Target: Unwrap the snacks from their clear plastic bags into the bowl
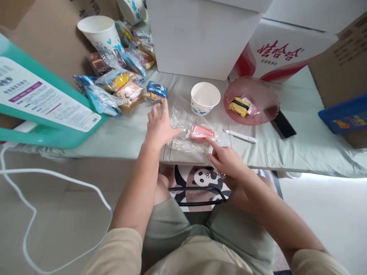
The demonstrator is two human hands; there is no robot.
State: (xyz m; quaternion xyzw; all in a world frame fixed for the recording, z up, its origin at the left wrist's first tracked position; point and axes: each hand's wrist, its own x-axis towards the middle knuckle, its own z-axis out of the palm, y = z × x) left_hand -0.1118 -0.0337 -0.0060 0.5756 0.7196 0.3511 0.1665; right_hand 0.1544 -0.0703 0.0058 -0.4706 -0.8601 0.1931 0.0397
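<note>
My left hand (158, 124) is open, with its thumb and index finger spread wide. The index fingertip is at the lower edge of a small blue and yellow snack packet (156, 91); whether it touches is unclear. From the other side, the outstretched index finger of my right hand (228, 159) reaches the edge of a pink wrapped snack (201, 132). Its other fingers are partly bent and partly hidden. Beneath the pink snack lies crumpled clear plastic (183, 145). A white paper cup (205, 100) stands just behind, and a white slim cutter (240, 136) lies to the right.
A pink bowl (252, 86) holds a yellow packet (240, 107), with a black phone (283, 124) beside it. Several wrapped snacks (129, 91) and a tilted paper cup (99, 32) are at left, near a green jug (57, 133). White boxes (200, 38) line the back.
</note>
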